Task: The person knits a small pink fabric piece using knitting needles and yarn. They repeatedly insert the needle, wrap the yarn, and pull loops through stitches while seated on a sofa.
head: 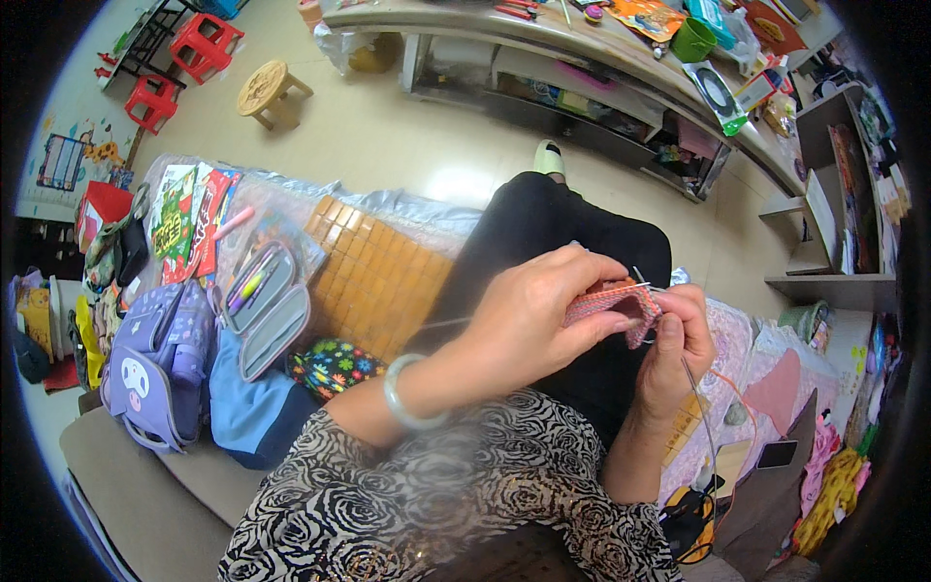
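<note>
Above my lap, my left hand [538, 313] grips a small piece of orange and grey knitting [607, 302] between thumb and fingers. My right hand [676, 349] pinches the right end of the knitting beside thin metal knitting needles [640, 280], whose tips cross near the fingertips. A strand of orange yarn [736, 393] and a grey strand [694, 385] run down from my right hand on the right side. A small grey ball of yarn [735, 415] lies on the patterned cover at the right. How far the needles pass behind the fingers is hidden.
On the left of the seat lie an open pencil case [275, 331], a purple backpack [156, 364] and snack packets [193, 218]. A phone [777, 455] lies at the right. Ahead stands a long cluttered table [465, 20]; a wooden stool [263, 89] is on the floor.
</note>
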The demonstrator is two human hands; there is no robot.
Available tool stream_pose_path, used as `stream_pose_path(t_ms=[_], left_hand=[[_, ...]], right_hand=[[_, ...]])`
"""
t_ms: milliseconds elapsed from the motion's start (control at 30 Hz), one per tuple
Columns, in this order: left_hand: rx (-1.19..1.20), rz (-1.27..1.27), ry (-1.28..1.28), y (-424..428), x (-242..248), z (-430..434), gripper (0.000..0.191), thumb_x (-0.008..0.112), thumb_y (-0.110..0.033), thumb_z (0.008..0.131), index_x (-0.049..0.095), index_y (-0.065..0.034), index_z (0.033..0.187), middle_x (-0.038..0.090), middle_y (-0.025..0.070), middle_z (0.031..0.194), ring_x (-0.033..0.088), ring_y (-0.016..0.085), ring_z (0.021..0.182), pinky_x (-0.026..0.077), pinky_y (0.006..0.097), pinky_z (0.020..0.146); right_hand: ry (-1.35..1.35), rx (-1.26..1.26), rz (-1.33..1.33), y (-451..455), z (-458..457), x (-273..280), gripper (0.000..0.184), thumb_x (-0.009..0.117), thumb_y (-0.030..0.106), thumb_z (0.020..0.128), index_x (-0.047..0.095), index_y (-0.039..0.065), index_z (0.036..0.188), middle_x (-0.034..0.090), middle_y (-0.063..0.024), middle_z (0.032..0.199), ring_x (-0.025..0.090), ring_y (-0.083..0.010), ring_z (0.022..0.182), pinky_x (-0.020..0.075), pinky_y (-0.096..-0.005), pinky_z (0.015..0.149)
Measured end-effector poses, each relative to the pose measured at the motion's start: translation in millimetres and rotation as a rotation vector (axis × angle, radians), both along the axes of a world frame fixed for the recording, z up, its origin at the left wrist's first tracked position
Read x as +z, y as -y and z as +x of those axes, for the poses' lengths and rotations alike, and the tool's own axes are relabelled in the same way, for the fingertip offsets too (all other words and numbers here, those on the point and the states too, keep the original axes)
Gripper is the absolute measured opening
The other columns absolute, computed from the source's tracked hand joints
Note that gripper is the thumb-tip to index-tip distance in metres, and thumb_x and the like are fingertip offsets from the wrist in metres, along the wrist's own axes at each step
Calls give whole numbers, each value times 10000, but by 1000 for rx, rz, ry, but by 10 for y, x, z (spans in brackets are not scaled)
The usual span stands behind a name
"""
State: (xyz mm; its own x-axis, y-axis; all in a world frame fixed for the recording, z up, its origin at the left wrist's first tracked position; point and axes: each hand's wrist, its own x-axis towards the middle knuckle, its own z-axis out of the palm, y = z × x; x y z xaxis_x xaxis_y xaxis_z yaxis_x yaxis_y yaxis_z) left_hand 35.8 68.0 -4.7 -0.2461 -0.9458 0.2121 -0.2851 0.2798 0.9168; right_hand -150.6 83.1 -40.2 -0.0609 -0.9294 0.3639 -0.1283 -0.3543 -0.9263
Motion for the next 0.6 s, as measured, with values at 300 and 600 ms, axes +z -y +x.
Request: stream_pose_path(t_ms=[300,600], left_hand=[[-82,698,-594,56,54,-10,170,583,-76,937,640,49,1039,668,74,898,615,108,758,500,245,688],[-87,740,-674,96,100,44,176,568,-83,954,649,44,1046,674,60,893,609,85,772,503,227,698]], right_hand=[[-27,-11,-23,-7,65,37,212,579,168,916,672,-22,936,565,-75,869,530,-155,790,428,-255,704],[-200,34,-76,-48,32,121,259,575,211,924,690,-16,972,578,-96,865,549,-175,763,441,-264,673]])
